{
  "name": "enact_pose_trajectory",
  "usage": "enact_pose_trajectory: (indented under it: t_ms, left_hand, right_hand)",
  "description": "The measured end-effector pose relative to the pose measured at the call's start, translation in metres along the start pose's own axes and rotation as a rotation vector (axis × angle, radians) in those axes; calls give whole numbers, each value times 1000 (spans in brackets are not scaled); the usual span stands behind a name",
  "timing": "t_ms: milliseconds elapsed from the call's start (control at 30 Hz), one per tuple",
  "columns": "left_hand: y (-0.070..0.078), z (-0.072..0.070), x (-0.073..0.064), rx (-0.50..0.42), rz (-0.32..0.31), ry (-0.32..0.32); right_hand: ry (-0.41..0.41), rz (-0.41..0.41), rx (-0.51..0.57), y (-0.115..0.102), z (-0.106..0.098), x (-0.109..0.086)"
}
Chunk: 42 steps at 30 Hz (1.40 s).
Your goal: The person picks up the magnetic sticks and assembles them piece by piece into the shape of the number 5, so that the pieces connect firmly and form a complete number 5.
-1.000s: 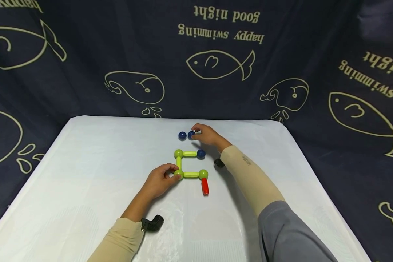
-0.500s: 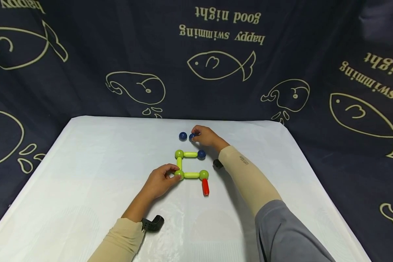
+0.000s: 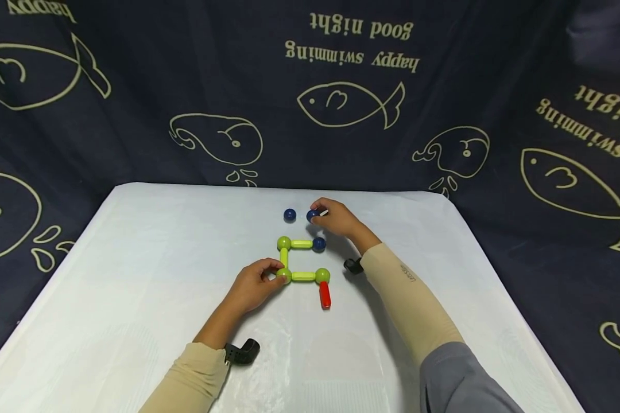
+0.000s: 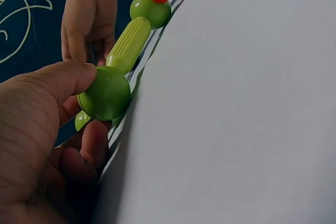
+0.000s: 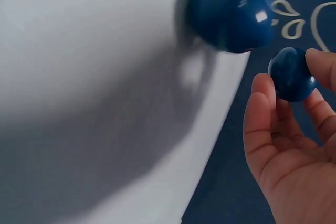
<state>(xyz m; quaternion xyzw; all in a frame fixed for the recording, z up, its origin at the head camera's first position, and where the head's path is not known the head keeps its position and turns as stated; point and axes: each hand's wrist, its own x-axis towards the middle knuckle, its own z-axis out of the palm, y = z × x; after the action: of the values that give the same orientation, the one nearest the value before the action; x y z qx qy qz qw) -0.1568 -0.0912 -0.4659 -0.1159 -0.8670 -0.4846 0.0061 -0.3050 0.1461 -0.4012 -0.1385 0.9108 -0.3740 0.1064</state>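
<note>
Inside the pinch of the right hand (image 3: 339,219), a blue ball (image 3: 311,216) is pulling clear of the other ball (image 3: 289,215), left of those fingers | they're spanning just its width, apparently freeing it for use | left hand (image 3: 253,284) is pinching a green ball (image 4: 105,96)

A glossy dark-blue ball (image 5: 292,74) sits pinched between the thumb and fingers of the right hand (image 3: 337,219). A green ball (image 4: 105,94), gripped by the left hand (image 3: 252,285), joins a yellow-green rod (image 3: 303,276) running rightward from that hand to a second rod (image 3: 284,258) leading forward.
</note>
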Motion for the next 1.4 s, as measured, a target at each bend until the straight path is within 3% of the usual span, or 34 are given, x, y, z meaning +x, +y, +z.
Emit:
enact_pose_trajectory:
  t_ms: [300, 533, 900, 1133, 1400]
  left_hand:
    - [-1, 0, -1, 21, -22, 1]
    - [0, 0, -1, 17, -20, -7]
    - [1, 0, 1, 27, -24, -16]
    - [1, 0, 1, 29, -53, -29]
    - [1, 1, 2, 23, -40, -27]
  right_hand:
    - [12, 3, 110, -4, -1, -49]
    - [42, -28, 203, 7, 0, -91]
    - [89, 29, 312, 16, 8, -153]
    - [25, 44, 361, 17, 19, -175]
    - [-56, -14, 295, 13, 27, -189]
